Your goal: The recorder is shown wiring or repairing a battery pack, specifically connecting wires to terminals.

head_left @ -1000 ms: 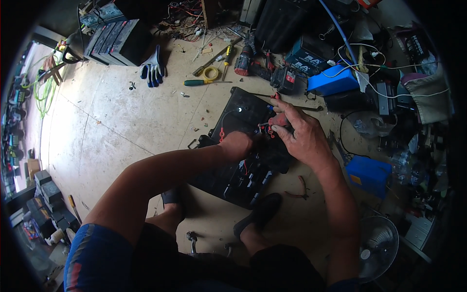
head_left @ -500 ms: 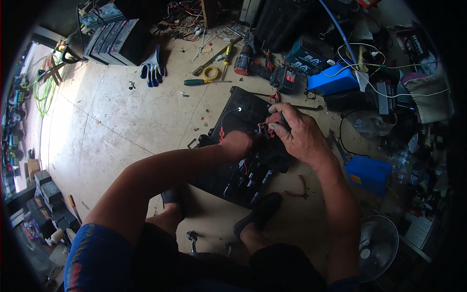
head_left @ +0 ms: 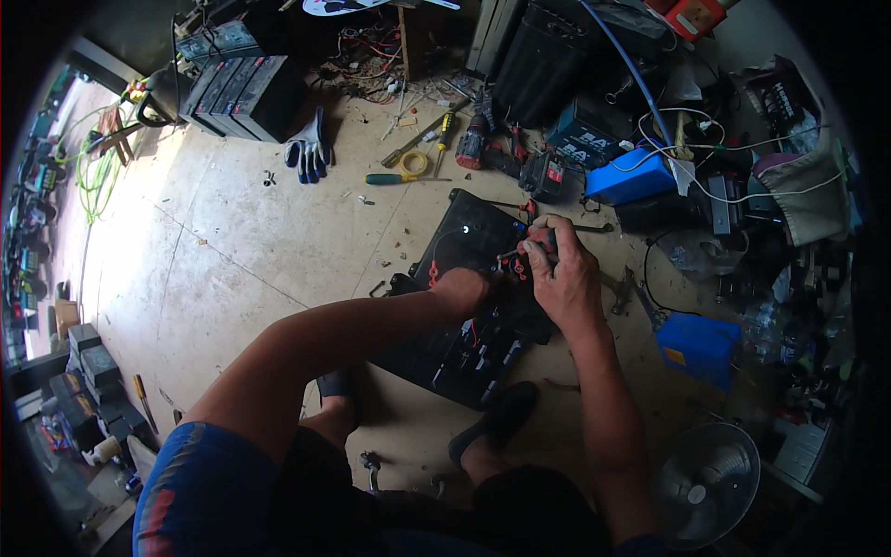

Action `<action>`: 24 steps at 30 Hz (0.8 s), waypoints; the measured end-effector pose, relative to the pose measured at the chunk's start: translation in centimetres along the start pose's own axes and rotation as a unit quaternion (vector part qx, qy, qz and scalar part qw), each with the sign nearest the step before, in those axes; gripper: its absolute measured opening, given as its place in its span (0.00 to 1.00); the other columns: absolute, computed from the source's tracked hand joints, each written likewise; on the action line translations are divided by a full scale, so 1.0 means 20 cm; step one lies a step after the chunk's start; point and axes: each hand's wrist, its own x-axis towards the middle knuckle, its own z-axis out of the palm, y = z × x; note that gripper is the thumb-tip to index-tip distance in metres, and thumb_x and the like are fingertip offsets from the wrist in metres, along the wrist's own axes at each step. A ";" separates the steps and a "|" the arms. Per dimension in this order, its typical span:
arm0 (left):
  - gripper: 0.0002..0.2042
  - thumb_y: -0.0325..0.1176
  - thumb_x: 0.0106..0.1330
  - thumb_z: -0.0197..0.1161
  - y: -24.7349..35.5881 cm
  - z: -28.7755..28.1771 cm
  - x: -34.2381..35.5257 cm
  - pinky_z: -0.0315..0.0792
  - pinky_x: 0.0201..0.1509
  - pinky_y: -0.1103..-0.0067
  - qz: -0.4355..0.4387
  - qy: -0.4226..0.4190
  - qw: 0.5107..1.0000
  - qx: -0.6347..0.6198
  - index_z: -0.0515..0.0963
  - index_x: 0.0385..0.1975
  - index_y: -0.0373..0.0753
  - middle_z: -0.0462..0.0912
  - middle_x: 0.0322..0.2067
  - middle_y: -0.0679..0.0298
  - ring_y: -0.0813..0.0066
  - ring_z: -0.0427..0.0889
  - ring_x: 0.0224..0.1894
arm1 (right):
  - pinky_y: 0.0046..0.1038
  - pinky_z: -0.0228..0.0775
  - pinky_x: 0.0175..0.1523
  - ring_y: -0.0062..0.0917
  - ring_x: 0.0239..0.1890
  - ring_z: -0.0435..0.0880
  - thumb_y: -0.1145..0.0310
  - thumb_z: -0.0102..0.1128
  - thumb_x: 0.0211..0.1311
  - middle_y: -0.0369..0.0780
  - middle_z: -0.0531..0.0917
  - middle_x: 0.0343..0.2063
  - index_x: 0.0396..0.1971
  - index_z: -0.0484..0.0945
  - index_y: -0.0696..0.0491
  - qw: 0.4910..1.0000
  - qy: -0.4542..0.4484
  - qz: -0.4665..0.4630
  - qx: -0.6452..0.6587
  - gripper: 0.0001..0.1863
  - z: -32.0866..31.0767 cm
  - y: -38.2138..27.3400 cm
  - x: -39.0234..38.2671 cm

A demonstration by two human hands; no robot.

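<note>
Before me on the floor lies a black plastic case (head_left: 449, 229) with dark blocks and loose wires in its nearer part. My left hand (head_left: 459, 291) rests over the case's middle, knuckles up and fingers curled down. Whatever those fingers hold is hidden in shadow. My right hand (head_left: 568, 278) is closed round a red-and-black-handled tool (head_left: 540, 241), its short metal shaft pointing left over the case. Just under that shaft sits a small red terminal piece (head_left: 518, 268). Another red lead end (head_left: 433, 273) lies beside my left hand, on a thin black wire.
Beyond the case lie screwdrivers (head_left: 394, 178), a yellow tape roll (head_left: 414, 164), a cordless drill (head_left: 471, 148) and a work glove (head_left: 308, 153). Black batteries (head_left: 251, 97) stand at far left. On the right are blue packs (head_left: 696, 348), a hammer (head_left: 622, 292) and a fan (head_left: 710, 487).
The whole view has shifted slightly, with the floor and case lower in it. My right hand has tilted more upright with the tool; its forearm now covers most of the red-handled pliers.
</note>
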 end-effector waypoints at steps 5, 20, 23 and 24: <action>0.25 0.33 0.65 0.63 0.02 -0.06 -0.10 0.80 0.47 0.62 -0.030 -0.031 0.998 -0.037 0.70 0.63 0.39 0.81 0.51 0.51 0.49 0.83 0.49 | 0.36 0.77 0.46 0.42 0.41 0.87 0.70 0.61 0.70 0.48 0.86 0.39 0.53 0.74 0.55 0.999 0.012 -0.026 0.019 0.15 -0.12 0.04 -0.05; 0.15 0.32 0.66 0.64 0.01 -0.36 -0.33 0.80 0.46 0.65 -0.051 0.211 0.968 -0.124 0.78 0.52 0.36 0.84 0.42 0.50 0.50 0.85 0.43 | 0.29 0.73 0.61 0.26 0.52 0.81 0.73 0.55 0.75 0.47 0.81 0.51 0.56 0.71 0.63 0.941 0.203 0.042 0.268 0.15 -0.29 0.18 -0.34; 0.11 0.29 0.66 0.63 -0.35 -0.32 -0.36 0.80 0.45 0.69 -0.207 0.312 0.920 -0.120 0.83 0.46 0.35 0.86 0.42 0.50 0.53 0.87 0.41 | 0.35 0.79 0.57 0.32 0.54 0.82 0.70 0.54 0.75 0.50 0.81 0.52 0.57 0.70 0.62 0.931 0.245 0.066 0.261 0.17 -0.36 0.22 -0.45; 0.11 0.29 0.65 0.64 -0.50 -0.30 -0.39 0.80 0.45 0.69 -0.236 0.295 0.921 -0.095 0.83 0.46 0.36 0.86 0.41 0.51 0.54 0.87 0.41 | 0.35 0.79 0.57 0.33 0.54 0.82 0.69 0.54 0.76 0.50 0.80 0.52 0.58 0.70 0.63 0.923 0.257 0.088 0.272 0.18 -0.37 0.22 -0.47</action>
